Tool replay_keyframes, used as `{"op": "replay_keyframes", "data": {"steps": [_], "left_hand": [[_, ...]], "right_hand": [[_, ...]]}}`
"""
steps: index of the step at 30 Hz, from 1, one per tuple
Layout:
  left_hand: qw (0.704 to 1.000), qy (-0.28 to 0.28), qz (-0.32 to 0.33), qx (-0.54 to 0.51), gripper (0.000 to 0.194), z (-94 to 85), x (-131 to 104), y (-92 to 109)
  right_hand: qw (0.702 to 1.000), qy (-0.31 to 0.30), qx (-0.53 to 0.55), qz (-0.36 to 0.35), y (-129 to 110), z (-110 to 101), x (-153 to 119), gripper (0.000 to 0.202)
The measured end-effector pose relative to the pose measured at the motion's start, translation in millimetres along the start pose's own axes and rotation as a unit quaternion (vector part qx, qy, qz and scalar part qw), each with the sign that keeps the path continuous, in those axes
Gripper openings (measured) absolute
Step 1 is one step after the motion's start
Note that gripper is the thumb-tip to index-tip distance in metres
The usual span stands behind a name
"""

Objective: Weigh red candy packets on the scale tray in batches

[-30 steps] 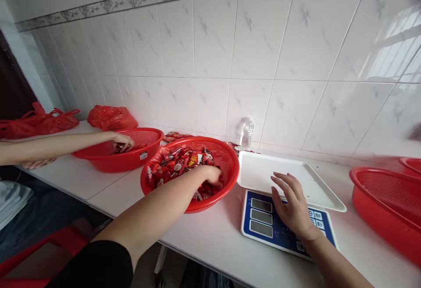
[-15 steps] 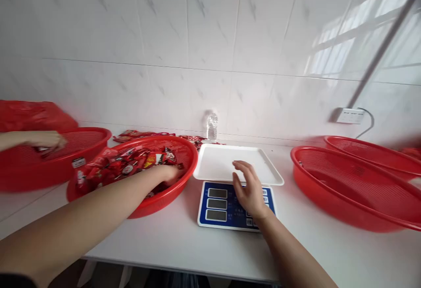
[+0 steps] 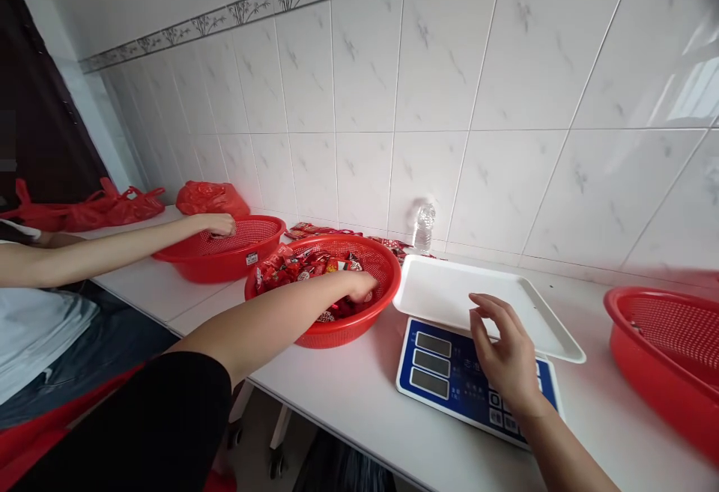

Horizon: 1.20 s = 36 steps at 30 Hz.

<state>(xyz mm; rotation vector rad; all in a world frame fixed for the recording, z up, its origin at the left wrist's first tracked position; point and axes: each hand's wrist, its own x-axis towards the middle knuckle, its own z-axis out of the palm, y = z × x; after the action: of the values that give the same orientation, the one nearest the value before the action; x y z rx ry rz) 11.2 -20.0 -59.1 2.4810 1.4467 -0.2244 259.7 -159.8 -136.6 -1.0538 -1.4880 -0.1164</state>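
Observation:
My left hand (image 3: 362, 287) reaches into a red plastic basket (image 3: 387, 282), its fingers curled down at the packets; what they grip is hidden. Small, shiny red snack packets (image 3: 306, 263) lie heaped toward the basket's left side. Over the front edge of a white weighing tray (image 3: 449, 290) hovers my right hand (image 3: 508, 350), empty, fingers bent, thumb and forefinger a little apart. Beneath it is the blue keypad panel of a digital scale (image 3: 463, 380), partly covered by the hand; its displays look blank.
A co-worker's hand (image 3: 222, 225) is inside another red basket (image 3: 225, 267) at left. Behind are red plastic bags (image 3: 210, 196) and a clear bottle (image 3: 425, 226) by the tiled wall. Flat red packets (image 3: 320, 231) lie along it. A further red basket (image 3: 640, 350) stands at right.
My view has swung left, bringing the co-worker's arm, bags and a dark door into sight. My left hand stays in the basket; my right thumb and forefinger have come closer together.

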Motion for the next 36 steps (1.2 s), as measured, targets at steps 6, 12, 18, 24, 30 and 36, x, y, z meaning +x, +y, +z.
{"op": "replay_keyframes", "data": {"steps": [6,12,18,24,30,36], "left_hand": [[0.998,0.020,0.011,0.062,0.038,-43.1,-3,1],[0.996,0.083,0.014,0.036,0.035,-84.2,-5,14],[0.959,0.149,0.067,-0.231,0.048,-75.9,11,44],[0.893,0.067,0.102,-0.432,0.052,-34.0,34,74],[0.936,0.064,0.113,-0.326,0.056,-21.6,43,79],[0.960,0.140,0.081,-0.227,0.033,-29.9,45,64]], "right_hand": [[1.000,-0.001,0.004,-0.005,0,0,-2,0.023],[1.000,0.002,0.002,-0.011,0,0,-2,0.023],[1.000,0.005,-0.007,-0.020,2,1,-2,0.021],[1.000,0.001,-0.002,-0.020,4,1,0,0.021],[1.000,-0.005,-0.005,-0.014,4,0,4,0.022],[1.000,-0.020,0.003,0.007,1,-3,5,0.021]]}}
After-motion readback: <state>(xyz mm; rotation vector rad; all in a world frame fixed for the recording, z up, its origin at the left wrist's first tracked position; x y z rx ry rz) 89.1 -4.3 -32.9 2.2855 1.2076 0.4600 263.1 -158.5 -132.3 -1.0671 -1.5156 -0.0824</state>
